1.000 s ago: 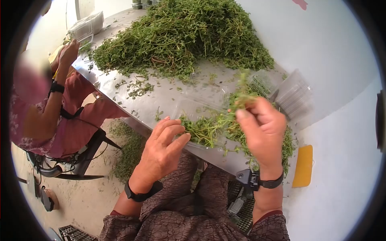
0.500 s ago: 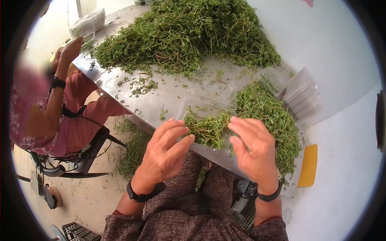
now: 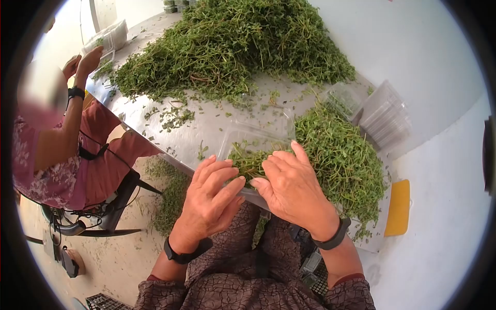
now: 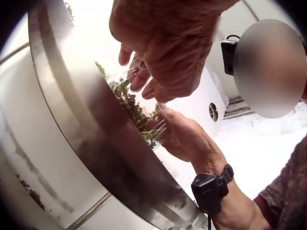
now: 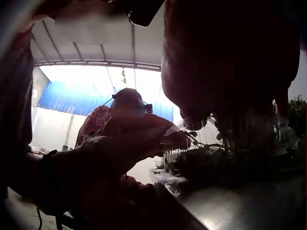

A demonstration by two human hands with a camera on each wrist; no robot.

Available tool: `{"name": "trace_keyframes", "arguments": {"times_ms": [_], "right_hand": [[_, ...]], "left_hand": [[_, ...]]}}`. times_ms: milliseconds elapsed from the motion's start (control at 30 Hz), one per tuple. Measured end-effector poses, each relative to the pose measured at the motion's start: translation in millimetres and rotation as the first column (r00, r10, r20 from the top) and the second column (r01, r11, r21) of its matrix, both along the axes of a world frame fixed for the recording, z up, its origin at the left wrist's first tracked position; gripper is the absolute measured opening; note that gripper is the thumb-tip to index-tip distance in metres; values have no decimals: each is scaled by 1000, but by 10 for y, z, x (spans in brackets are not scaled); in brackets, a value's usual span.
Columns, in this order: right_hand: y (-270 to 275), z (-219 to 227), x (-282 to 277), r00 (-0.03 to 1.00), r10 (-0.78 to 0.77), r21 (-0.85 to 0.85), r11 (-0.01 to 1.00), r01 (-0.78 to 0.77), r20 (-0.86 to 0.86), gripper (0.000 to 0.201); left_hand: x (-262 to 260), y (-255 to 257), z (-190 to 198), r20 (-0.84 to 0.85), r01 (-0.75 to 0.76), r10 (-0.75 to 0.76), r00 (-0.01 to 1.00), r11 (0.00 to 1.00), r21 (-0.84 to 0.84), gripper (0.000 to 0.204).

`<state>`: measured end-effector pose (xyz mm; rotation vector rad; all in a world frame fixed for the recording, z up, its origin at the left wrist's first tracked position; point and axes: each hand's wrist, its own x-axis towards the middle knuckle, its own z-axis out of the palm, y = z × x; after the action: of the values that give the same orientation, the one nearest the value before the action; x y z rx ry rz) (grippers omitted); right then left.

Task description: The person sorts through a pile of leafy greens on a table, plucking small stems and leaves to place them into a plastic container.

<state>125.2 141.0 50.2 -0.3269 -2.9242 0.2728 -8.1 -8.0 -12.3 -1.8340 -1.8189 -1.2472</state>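
Observation:
A clear plastic container (image 3: 223,147) with green sprigs (image 3: 248,157) lies at the table's near edge, its lid folded back. My left hand (image 3: 209,199) grips the container's left side with bent fingers. Over its right part, my right hand (image 3: 297,191) presses down on the sprigs, fingers slightly bent and thumb at the front. In the left wrist view, the right hand (image 4: 187,139) has its thumb against sprigs (image 4: 132,108); the left hand (image 4: 168,48) is above. The right wrist view is dark; sprigs (image 5: 192,160) show between the hands.
A large heap of greens (image 3: 232,46) covers the table's far side. A smaller heap (image 3: 341,155) and stacked clear containers (image 3: 385,116) lie right, beside the wall. Another person (image 3: 57,144) sits left. A yellow board (image 3: 398,206) stands at the right.
My right hand brought sprigs from the right to the container, then moved left and down over them. The left hand stays at the container's left side.

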Motion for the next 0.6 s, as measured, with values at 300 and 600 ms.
{"name": "trace_keyframes", "arguments": {"times_ms": [300, 600], "right_hand": [[136, 298, 373, 906, -30, -3, 999, 32, -423, 32], [244, 148, 809, 895, -212, -51, 977, 209, -391, 27]], "left_hand": [[-20, -50, 19, -7, -6, 6, 1000, 1000, 5, 51], [51, -41, 106, -34, -9, 8, 999, 1000, -9, 49]]}}
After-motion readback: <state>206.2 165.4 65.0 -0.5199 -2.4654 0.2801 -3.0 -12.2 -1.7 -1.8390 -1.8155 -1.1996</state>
